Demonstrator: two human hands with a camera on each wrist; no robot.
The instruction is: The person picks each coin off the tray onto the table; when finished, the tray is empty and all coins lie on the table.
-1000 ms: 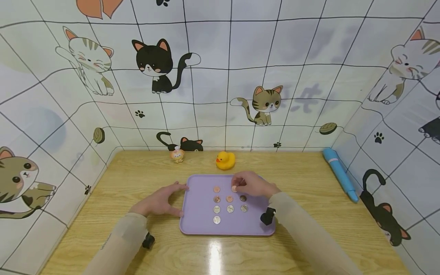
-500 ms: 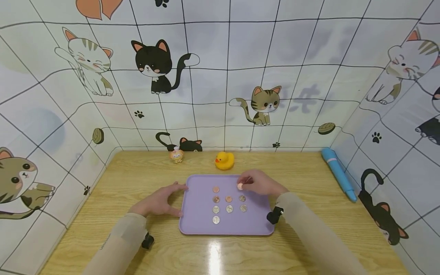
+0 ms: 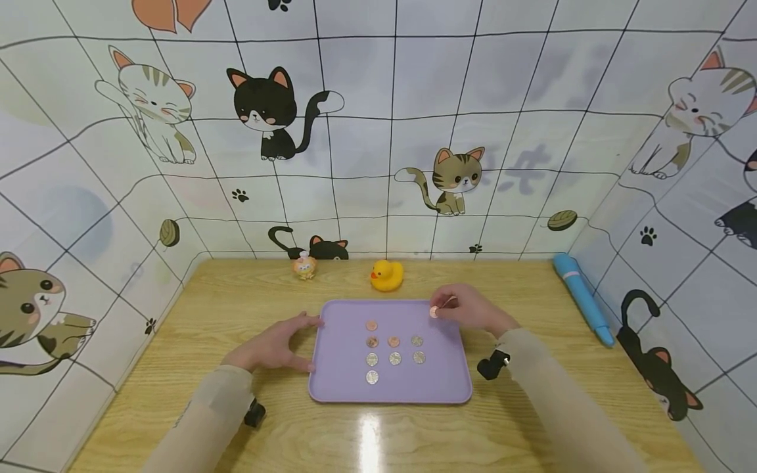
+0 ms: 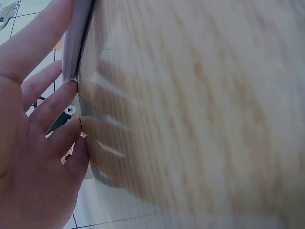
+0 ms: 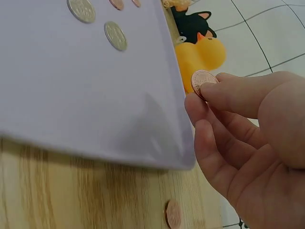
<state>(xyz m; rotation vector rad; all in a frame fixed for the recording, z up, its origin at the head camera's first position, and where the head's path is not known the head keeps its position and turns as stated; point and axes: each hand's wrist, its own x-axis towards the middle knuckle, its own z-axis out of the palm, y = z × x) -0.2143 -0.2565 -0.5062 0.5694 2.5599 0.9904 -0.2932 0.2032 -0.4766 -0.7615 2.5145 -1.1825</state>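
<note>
A purple tray (image 3: 440, 387) lies on the wooden table with several copper and silver coins in rough rows on it. Between thumb and fingertips my right hand (image 3: 473, 309) pinches a copper coin (image 5: 203, 84), held up over the tray's back right corner. My left hand (image 3: 269, 348) spreads its fingers and thumb along the tray's left edge, touching it at the rim. Nearest the right hand inside the tray is a silver coin (image 3: 416, 341). In the right wrist view another copper coin (image 5: 173, 213) lies on the table outside the tray; the right arm hides that spot from the head view.
Behind the tray sit a yellow rubber duck (image 3: 387, 276) and a small orange figure (image 3: 304, 266). A blue pen-shaped object (image 3: 582, 299) lies at the table's right edge. Cat-print sheeting (image 3: 355, 144) walls in the back and both sides.
My right hand has lifted the copper coin and moved right and back toward the tray's back right corner. My left hand has stayed at the left edge.
</note>
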